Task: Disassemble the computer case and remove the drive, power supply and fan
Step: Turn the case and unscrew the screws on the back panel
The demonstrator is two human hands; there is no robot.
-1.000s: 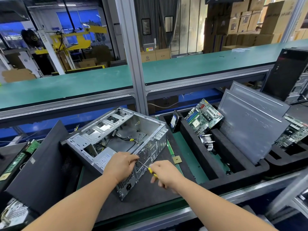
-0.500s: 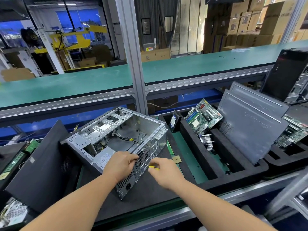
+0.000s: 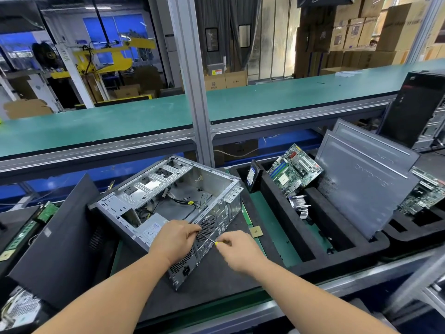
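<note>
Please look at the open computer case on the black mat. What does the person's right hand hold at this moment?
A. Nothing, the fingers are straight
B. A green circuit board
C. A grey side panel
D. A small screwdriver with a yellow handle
D: the right hand pinches a small screwdriver with a yellow handle, its thin shaft pointing at the rear grille of the computer case, where the left hand rests.

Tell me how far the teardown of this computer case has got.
Done: the side panel is off the case, and a motherboard already sits in the foam tray. In hand: the right hand holds a screwdriver against the rear panel beside the fan grille, while the left hand grips that edge. Left: the power supply and cables remain inside; the fan itself is hidden.
</note>
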